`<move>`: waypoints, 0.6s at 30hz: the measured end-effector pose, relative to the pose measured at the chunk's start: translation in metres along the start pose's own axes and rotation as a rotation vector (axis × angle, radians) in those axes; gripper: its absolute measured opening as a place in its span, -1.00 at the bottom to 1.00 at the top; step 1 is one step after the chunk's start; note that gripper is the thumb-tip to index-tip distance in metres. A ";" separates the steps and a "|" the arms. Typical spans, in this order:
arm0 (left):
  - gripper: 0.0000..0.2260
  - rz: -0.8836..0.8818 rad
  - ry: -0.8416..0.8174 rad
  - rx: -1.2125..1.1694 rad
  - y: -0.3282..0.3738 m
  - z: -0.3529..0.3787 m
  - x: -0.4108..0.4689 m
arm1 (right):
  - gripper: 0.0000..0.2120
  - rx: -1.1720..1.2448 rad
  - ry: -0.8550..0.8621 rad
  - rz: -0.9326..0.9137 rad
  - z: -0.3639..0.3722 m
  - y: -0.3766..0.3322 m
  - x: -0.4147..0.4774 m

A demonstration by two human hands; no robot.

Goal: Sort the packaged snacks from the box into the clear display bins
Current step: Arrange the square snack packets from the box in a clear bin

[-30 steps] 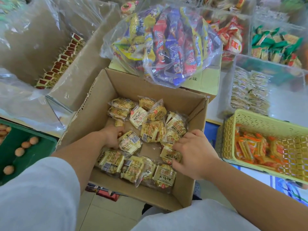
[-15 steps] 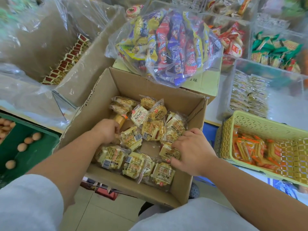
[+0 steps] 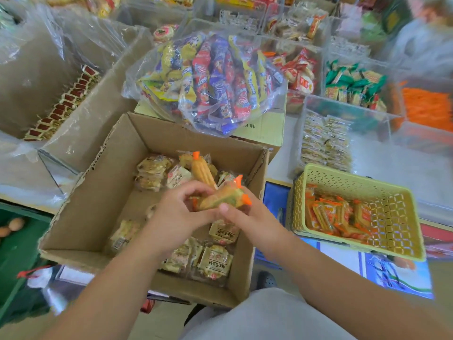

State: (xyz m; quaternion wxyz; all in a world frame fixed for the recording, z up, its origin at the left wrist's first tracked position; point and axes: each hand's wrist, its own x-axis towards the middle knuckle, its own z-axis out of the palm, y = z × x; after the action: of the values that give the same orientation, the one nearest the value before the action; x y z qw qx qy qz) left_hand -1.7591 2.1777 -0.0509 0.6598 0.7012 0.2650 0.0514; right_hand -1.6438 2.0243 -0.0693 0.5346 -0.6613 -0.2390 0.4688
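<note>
An open cardboard box [image 3: 98, 192] sits in front of me with several pale wrapped snack packets [image 3: 215, 262] on its floor. Above the box my two hands meet. My left hand [image 3: 176, 212] grips one orange-ended snack packet [image 3: 203, 171] that points upward. My right hand [image 3: 247, 217] holds a second orange-ended packet [image 3: 224, 196] lying across its fingers. Clear display bins [image 3: 326, 136] with sorted snacks stand at the back right.
A yellow plastic basket [image 3: 382, 190] with orange packets stands right of the box. A large clear bag of colourful snacks [image 3: 210, 82] lies on a box behind. A plastic-lined carton [image 3: 61, 94] is at the left, and a green crate with eggs [image 3: 14, 241] at the lower left.
Both hands have risen out of the box and come together, each with an orange-ended packet picked from among the pale packets. The camera has tilted up toward the bins.
</note>
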 end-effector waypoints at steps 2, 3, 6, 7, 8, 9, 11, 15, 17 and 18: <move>-0.73 0.004 -0.115 -0.140 0.006 0.027 0.001 | -0.50 0.216 0.055 0.010 -0.002 0.000 -0.009; -0.75 0.014 -0.152 -0.136 0.008 0.038 0.004 | -0.45 0.298 0.102 0.014 -0.006 0.001 -0.012; -0.80 0.011 -0.275 -0.042 0.009 0.061 0.017 | -0.55 0.455 0.221 0.017 -0.025 0.008 -0.024; -0.80 0.007 -0.325 0.016 0.010 0.067 0.021 | -0.55 0.508 0.244 0.025 -0.033 0.010 -0.028; -0.79 0.020 -0.377 0.088 0.011 0.073 0.024 | -0.53 0.546 0.255 0.027 -0.042 0.012 -0.033; -0.80 0.052 -0.423 0.165 0.012 0.079 0.028 | -0.50 0.569 0.258 0.026 -0.052 0.016 -0.037; -0.75 0.166 -0.465 0.315 0.011 0.092 0.034 | -0.49 0.595 0.257 0.008 -0.073 0.021 -0.046; -0.34 0.300 -0.275 0.632 -0.005 0.112 0.041 | -0.46 0.631 0.382 0.021 -0.122 0.029 -0.063; -0.34 0.283 -0.200 0.781 -0.019 0.113 0.044 | -0.52 0.484 0.572 0.058 -0.151 0.034 -0.071; -0.36 0.267 -0.212 0.833 -0.027 0.112 0.045 | -0.55 0.327 0.692 0.115 -0.166 0.039 -0.074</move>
State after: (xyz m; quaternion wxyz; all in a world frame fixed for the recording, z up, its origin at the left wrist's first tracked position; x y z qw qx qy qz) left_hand -1.6819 2.0967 -0.1025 0.3325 0.9365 0.1013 -0.0472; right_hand -1.5386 1.8712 -0.0801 0.6549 -0.6987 0.0712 0.2791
